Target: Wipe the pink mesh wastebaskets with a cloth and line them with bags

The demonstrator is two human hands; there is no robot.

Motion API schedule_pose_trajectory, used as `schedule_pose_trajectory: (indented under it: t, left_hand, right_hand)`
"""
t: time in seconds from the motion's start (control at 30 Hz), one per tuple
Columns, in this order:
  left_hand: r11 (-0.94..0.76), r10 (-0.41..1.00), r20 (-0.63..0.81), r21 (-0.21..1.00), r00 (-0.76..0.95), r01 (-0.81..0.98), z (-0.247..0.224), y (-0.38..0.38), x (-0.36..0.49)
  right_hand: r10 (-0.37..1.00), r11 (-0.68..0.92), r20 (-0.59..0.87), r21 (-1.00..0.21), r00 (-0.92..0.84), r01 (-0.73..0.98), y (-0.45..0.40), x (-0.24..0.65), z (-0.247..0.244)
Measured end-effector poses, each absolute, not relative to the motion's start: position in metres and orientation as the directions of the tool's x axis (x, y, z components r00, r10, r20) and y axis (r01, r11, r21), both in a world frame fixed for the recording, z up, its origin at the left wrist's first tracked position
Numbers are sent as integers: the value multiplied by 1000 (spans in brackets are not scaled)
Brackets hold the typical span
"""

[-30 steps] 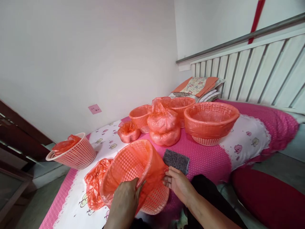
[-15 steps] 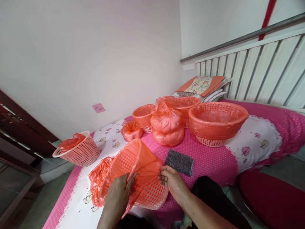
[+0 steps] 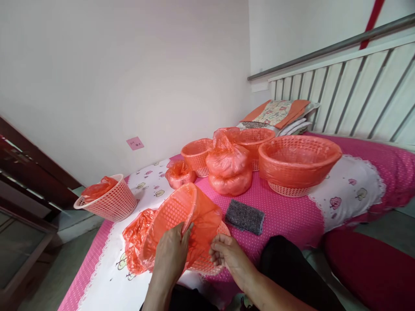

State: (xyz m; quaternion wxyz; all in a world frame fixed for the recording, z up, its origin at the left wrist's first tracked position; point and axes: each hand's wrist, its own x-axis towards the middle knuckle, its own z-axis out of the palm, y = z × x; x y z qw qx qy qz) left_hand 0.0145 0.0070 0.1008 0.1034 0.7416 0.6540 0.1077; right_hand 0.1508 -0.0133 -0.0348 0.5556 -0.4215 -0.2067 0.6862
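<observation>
A pink mesh basket (image 3: 207,264) lies tilted on its side in front of me, its mouth to the left. A thin red plastic bag (image 3: 207,216) lines it and is folded over the rim onto the outside. My left hand (image 3: 171,250) is closed on the near rim, thumb outside over the film. Against the basket's right outer side, my right hand (image 3: 227,255) has curled fingers pinching the edge of the bag. Crumpled red film (image 3: 138,242) spreads on the bed left of the basket. A dark grey folded cloth (image 3: 244,216) lies to the right.
Behind stand a bag-lined basket (image 3: 292,172), a small basket (image 3: 197,157) and knotted red bags (image 3: 229,172) with round contents. At left is a pink basket (image 3: 113,201) with red film inside. Folded bedding (image 3: 275,114) lies by the white headboard (image 3: 343,95). A red stool (image 3: 366,268) stands right.
My right hand has moved slightly left and down along the basket's outside. The bag now covers more of the mesh there. My left hand keeps its hold on the rim.
</observation>
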Motion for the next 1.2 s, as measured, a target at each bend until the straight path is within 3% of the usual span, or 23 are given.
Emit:
schedule_pose_trajectory:
  t: [0.17,0.27,0.43,0.57,0.67,0.77,0.83,0.93,1.07,1.2]
  left_hand:
    - [-133,991,32,277,129,952,101,8,18]
    - [-141,990,31,263,138,954,102,7,24]
    - [-152,988,43,261,145,953,103,6,26]
    - [-171,985,56,283,161,944,102,4,32]
    - [-200,979,66,480,192,854,103,2,37]
    - [-253,960,116,745,254,617,109,0,26]
    - [-276,953,151,789,263,549,114,1,6]
    - [-244,966,100,662,239,709,120,3,-33]
    - [-121,958,-178,464,227,878,117,5,-61]
    - [-202,939,-193,360,285,911,102,6,-49]
  right_hand:
    - [925,-344,-365,-692,-104,-635,-21,149,-31]
    - [940,-335,-305,-738,-154,-586,-25,137,-27]
    - [952,-294,-292,-807,-85,-512,-27,137,-42]
    - [961,-259,-263,-729,-90,-634,-31,142,-48]
    - [962,-240,-254,-632,-96,-737,-33,143,-42]
    - [956,-234,-290,-642,-52,-730,-31,146,-40]
    - [948,-250,-316,-655,-43,-713,-28,150,-41]
    - [941,-258,-334,-620,-48,-741,-25,156,-45]
    - [930,-242,-367,-562,-24,-791,-16,161,-48]
    - [923,-216,-385,-527,5,-822,-8,163,-48]
